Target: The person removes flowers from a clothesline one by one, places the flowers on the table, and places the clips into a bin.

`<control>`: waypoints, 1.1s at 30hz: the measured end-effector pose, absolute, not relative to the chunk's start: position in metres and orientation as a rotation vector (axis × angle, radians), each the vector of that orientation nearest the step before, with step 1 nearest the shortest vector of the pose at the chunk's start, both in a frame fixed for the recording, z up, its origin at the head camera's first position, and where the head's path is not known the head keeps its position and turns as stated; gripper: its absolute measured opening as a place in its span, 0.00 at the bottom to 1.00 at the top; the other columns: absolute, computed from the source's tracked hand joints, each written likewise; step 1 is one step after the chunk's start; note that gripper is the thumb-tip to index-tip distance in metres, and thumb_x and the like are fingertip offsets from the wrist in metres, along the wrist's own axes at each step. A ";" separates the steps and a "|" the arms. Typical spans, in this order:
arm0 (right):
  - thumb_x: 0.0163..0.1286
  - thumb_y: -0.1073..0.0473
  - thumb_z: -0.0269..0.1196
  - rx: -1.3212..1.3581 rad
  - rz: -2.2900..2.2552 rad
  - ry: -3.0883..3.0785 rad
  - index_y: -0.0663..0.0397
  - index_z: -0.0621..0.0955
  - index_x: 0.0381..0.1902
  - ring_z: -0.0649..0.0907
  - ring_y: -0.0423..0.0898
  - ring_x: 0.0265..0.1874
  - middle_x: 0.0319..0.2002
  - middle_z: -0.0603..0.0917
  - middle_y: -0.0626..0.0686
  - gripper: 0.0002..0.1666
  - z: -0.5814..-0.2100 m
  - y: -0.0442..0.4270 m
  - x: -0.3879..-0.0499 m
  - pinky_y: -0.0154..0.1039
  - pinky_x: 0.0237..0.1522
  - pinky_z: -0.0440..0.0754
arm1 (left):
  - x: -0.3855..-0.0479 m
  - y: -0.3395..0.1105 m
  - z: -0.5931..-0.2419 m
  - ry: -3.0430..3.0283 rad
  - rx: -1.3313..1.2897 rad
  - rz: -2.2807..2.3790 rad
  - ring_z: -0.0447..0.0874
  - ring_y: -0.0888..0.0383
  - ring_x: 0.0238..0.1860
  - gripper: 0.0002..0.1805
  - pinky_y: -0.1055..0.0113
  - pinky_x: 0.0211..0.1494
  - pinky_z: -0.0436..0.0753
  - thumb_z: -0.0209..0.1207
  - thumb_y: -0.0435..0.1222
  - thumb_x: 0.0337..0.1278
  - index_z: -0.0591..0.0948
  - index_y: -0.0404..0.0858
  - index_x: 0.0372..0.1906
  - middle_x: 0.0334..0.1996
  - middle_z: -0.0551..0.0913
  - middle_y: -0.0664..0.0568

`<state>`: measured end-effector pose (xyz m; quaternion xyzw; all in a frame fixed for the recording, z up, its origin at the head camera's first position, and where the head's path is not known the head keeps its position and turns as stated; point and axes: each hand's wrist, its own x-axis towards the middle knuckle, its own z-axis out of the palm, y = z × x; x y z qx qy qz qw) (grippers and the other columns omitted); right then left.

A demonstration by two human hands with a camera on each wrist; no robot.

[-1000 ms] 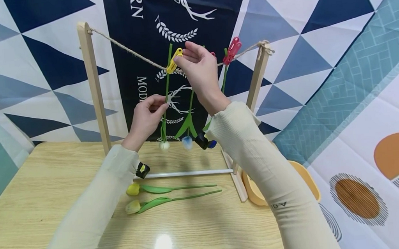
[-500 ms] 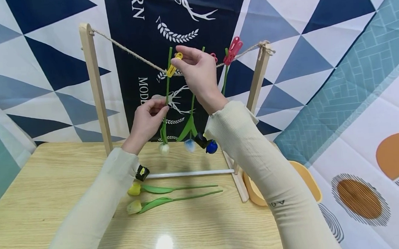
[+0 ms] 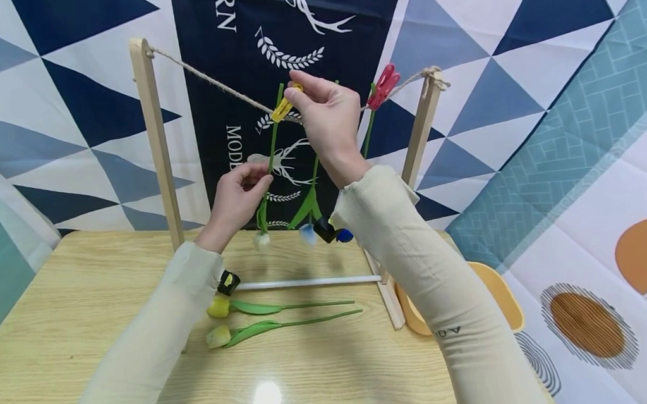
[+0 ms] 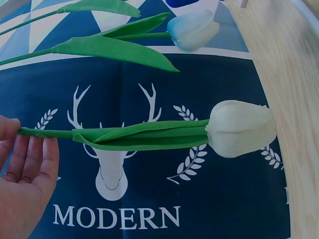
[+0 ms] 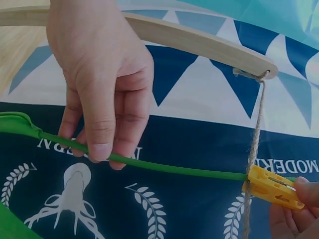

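A white artificial tulip [image 4: 241,128] hangs head down in front of the dark cloth. My left hand [image 3: 237,196] pinches its green stem between thumb and fingertips, partway up. Higher up, my right hand [image 3: 331,122] pinches the handle end of a yellow clothespin [image 5: 274,188]. In the right wrist view, the pin's front end sits over the twine rope [image 5: 254,142] where the stem crosses it. Just right of the white flower hangs a blue-and-white tulip [image 4: 193,31]; its upper stem is partly behind my right hand. A red clothespin [image 3: 384,87] holds another stem farther right.
Wooden posts [image 3: 154,139] carry the rope, and a white bar [image 3: 307,283] joins them low down. Two yellow tulips [image 3: 218,307] lie on the table in front. An orange-yellow bin [image 3: 498,289] stands at the right, partly behind my right sleeve.
My right hand, with the yellow clothespin, dips and shifts slightly right. The rope and the white tulip's stem top sink a little. My left hand keeps its pinch on the stem, slightly lower.
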<state>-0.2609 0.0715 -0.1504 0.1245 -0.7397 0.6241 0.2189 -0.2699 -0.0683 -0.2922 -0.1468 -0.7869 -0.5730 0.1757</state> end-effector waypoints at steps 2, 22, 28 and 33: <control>0.61 0.63 0.65 0.347 1.745 -2.014 0.54 0.84 0.48 0.84 0.37 0.43 0.44 0.86 0.53 0.16 -0.150 0.072 -0.261 0.28 0.46 0.80 | -0.270 -0.070 -0.294 -2.230 -0.423 -1.611 0.77 0.57 0.40 0.14 0.71 0.45 0.77 0.57 0.35 0.62 0.80 0.33 0.49 0.43 0.82 0.43; 0.58 0.67 0.66 0.291 2.039 -1.733 0.60 0.83 0.48 0.84 0.42 0.44 0.46 0.85 0.56 0.18 -0.147 0.097 -0.245 0.29 0.50 0.78 | -0.259 -0.090 -0.312 -2.278 -0.464 -1.599 0.76 0.65 0.36 0.14 0.80 0.39 0.75 0.58 0.37 0.60 0.81 0.34 0.48 0.39 0.81 0.46; 0.59 0.67 0.65 0.279 2.105 -1.683 0.62 0.82 0.49 0.84 0.43 0.45 0.46 0.85 0.57 0.18 -0.155 0.110 -0.235 0.31 0.52 0.78 | -0.251 -0.093 -0.316 -2.314 -0.491 -1.589 0.75 0.65 0.34 0.13 0.79 0.36 0.75 0.59 0.35 0.60 0.82 0.34 0.47 0.40 0.81 0.46; 0.59 0.68 0.64 0.254 2.148 -1.669 0.63 0.82 0.49 0.84 0.44 0.45 0.47 0.85 0.57 0.18 -0.166 0.122 -0.227 0.32 0.52 0.78 | -0.244 -0.096 -0.322 -2.370 -0.520 -1.550 0.75 0.64 0.33 0.13 0.79 0.35 0.75 0.59 0.36 0.60 0.82 0.36 0.47 0.40 0.81 0.47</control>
